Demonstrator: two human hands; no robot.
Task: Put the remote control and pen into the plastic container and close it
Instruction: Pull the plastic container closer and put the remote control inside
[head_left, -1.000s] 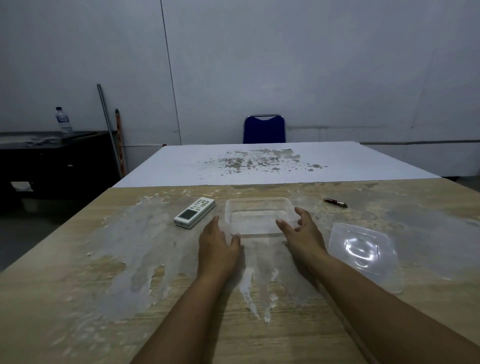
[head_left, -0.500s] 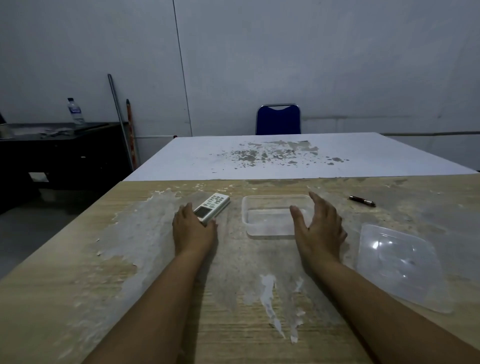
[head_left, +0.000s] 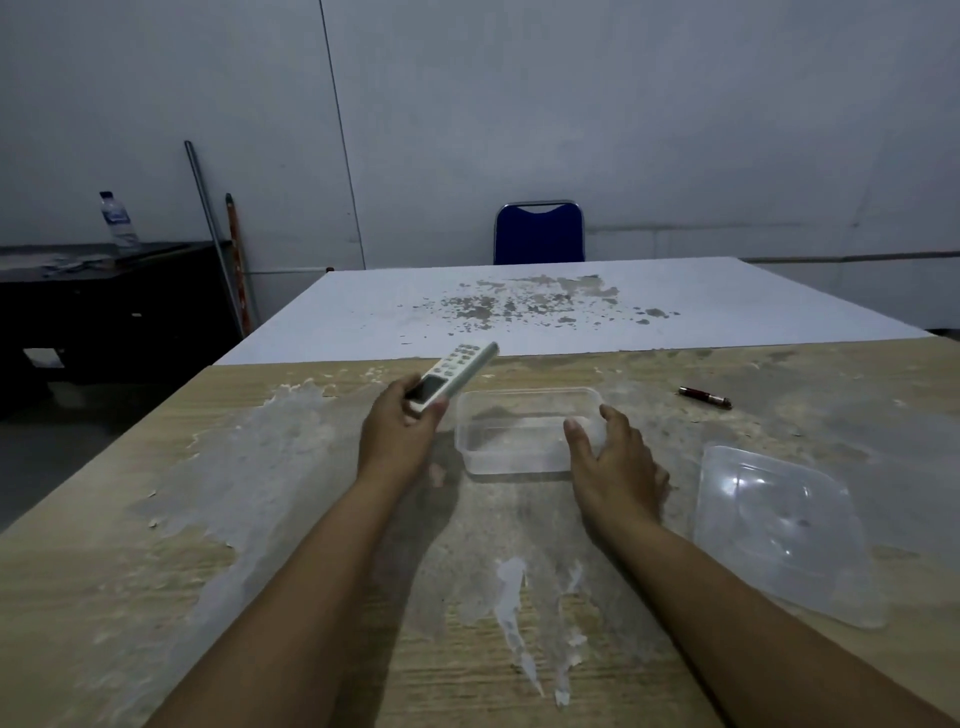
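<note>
My left hand (head_left: 397, 434) grips the near end of a white remote control (head_left: 457, 373), lifted off the table and tilted up just left of the clear plastic container (head_left: 511, 457). The container stands open on the wooden table, with nothing in it. My right hand (head_left: 615, 460) rests against the container's right wall, thumb on the rim, fingers curved around the corner. A dark pen (head_left: 705, 397) lies on the table to the right, behind the container. The clear lid (head_left: 779, 525) lies flat to the right of my right hand.
The wooden table (head_left: 260, 519) has patchy worn film. A white table (head_left: 545, 306) adjoins its far edge, with a blue chair (head_left: 539, 234) behind. A dark side desk (head_left: 104, 291) with a water bottle (head_left: 118, 223) stands at the left, poles leaning beside it.
My left hand closed on the remote control and raised it off the table toward the container. My right hand shifted onto the container's right side.
</note>
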